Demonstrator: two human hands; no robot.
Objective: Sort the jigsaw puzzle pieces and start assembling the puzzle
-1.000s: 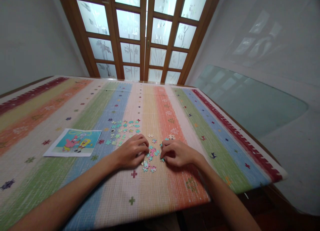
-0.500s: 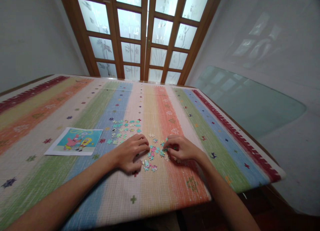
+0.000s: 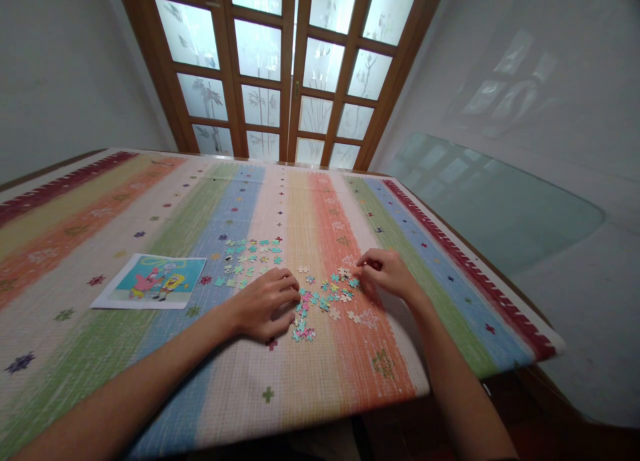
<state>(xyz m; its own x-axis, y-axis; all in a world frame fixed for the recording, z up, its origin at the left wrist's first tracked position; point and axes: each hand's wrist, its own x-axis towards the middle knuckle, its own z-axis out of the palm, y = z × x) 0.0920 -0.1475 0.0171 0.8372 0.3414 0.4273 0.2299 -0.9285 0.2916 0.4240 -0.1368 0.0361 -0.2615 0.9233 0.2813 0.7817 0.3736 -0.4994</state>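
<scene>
**Ana:** Puzzle pieces (image 3: 320, 302) first: where do they lie?

**Ben:** Loose on the striped tablecloth (image 3: 150, 208), between the two hands, strewn from the cream stripe onto the orange one. A second, mostly teal batch (image 3: 249, 256) sits just beyond the left hand, at about 11 o'clock from it, spread flatter and wider on the blue stripe.

**Ana:** Anything else around them?

**Ben:** A printed cartoon picture (image 3: 153, 281) lies flat at 9 o'clock from the pieces, well apart from them, on the white and green stripes. Past the far table edge, at 12 o'clock, stands a wooden door with frosted panes (image 3: 290, 68). At 3 o'clock, off the table, a sheet of glass (image 3: 495, 201) leans by the wall. Nothing lies between the hands and the pieces.

**Ana:** And the left hand (image 3: 265, 304)?

**Ben:** Palm down on the cloth, fingers curled loosely, their tips touching the nearest pieces at the left edge of the scatter. It grips nothing that I can see. The bare forearm runs back toward 7 o'clock.

**Ana:** The right hand (image 3: 385, 272)?

**Ben:** At 2 o'clock from the scatter, knuckles up, fingertips drawn together at its far right end. Whether they pinch a piece, I cannot tell; it is too small. Its forearm comes in from 5 o'clock.
</scene>
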